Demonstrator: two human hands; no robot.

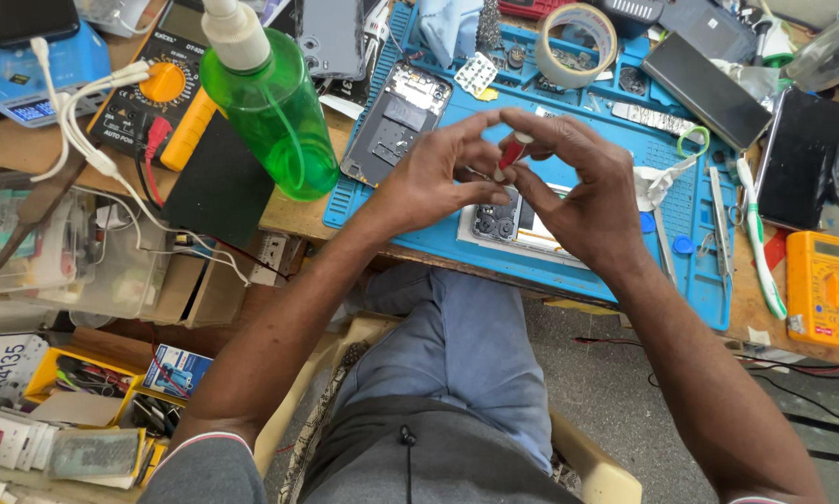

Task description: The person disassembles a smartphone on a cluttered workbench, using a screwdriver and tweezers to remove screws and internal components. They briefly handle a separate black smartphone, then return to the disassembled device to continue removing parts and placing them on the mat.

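- The right hand (583, 191) pinches a small red-handled screwdriver (511, 154) between thumb and fingers.
- The screwdriver's long axis is tilted, its pale cap up and to the right, its shaft slanting down-left toward the opened phone (503, 224).
- The left hand (433, 177) closes its fingertips on the tool's lower end; the tip is hidden.
- Both hands meet above the blue repair mat (578, 121).
- A green spray bottle (270, 107) stands well to the left.
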